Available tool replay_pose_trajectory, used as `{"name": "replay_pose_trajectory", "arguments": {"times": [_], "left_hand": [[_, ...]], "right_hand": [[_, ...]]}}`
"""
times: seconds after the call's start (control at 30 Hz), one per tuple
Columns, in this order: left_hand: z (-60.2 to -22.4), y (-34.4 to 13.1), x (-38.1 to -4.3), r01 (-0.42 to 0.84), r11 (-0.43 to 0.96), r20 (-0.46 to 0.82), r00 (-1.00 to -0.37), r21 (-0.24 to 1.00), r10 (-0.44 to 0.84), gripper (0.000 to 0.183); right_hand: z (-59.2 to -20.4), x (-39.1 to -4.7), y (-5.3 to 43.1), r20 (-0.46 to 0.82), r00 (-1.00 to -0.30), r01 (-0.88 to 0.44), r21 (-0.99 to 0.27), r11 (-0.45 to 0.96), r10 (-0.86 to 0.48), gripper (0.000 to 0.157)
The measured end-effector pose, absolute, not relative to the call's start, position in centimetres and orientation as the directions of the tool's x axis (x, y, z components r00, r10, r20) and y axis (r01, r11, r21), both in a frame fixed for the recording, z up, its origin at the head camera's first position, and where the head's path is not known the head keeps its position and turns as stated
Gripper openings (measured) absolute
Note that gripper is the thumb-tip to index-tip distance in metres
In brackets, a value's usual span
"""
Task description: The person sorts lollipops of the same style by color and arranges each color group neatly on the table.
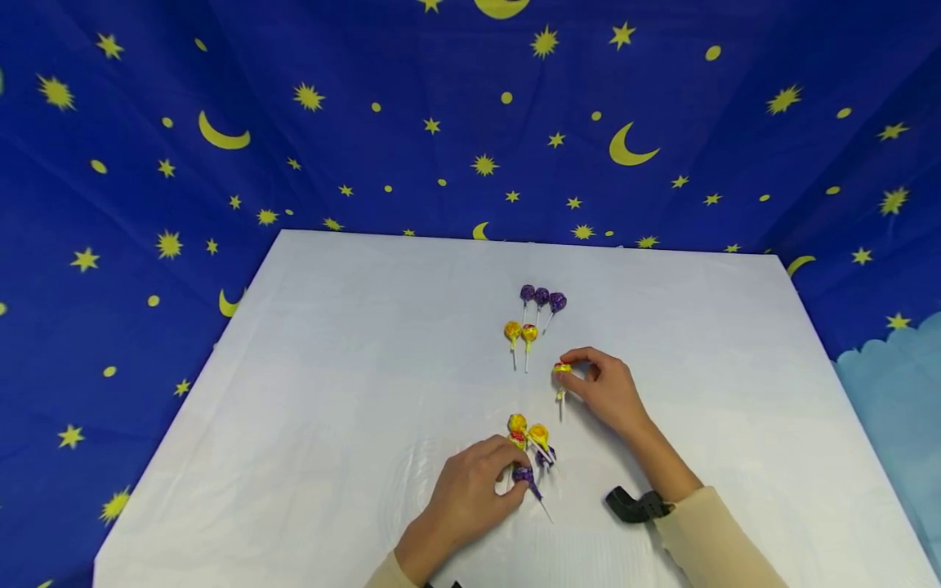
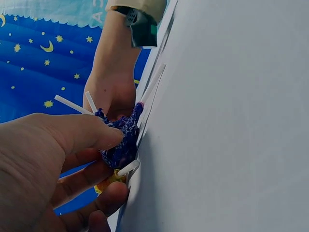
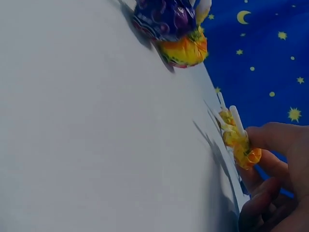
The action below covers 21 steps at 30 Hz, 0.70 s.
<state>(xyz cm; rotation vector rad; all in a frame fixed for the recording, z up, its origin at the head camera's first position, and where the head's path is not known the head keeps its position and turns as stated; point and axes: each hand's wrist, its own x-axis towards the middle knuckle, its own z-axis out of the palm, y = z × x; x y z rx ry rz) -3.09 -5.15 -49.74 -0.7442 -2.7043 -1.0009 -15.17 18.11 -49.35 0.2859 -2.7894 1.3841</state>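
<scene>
Thumb and fingers of my left hand (image 1: 470,483) pinch a purple-wrapped lollipop (image 1: 523,474), its stick pointing toward the table's front edge. Right beside that hand is a loose group of yellow lollipops (image 1: 540,434) and a purple one (image 1: 546,456), partly hidden by the fingers and each other. Farther right, my right hand (image 1: 608,394) pinches a yellow lollipop (image 1: 562,369) by its head, stick toward me. The right wrist view shows this yellow lollipop (image 3: 248,157) between thumb and fingers. In the left wrist view, the purple lollipop (image 2: 126,140) is against the thumb.
Toward the back of the white table (image 1: 353,343), three purple lollipops (image 1: 541,296) lie in a row. In front of them are two yellow lollipops (image 1: 512,330) side by side. A black device (image 1: 634,505) is at the right wrist. A blue starry cloth (image 1: 412,65) hangs behind.
</scene>
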Motion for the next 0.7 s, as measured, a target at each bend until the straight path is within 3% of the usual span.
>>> {"name": "replay_pose_trajectory", "arguments": {"times": [0.7], "left_hand": [[-49.7, -5.3, -3.0, 0.501, 0.640, 0.297, -0.864, 0.583, 0.406, 0.019]], "right_hand": [[-49.7, -19.0, 16.4, 0.090, -0.994, -0.113, -0.786, 0.607, -0.067, 0.027]]}}
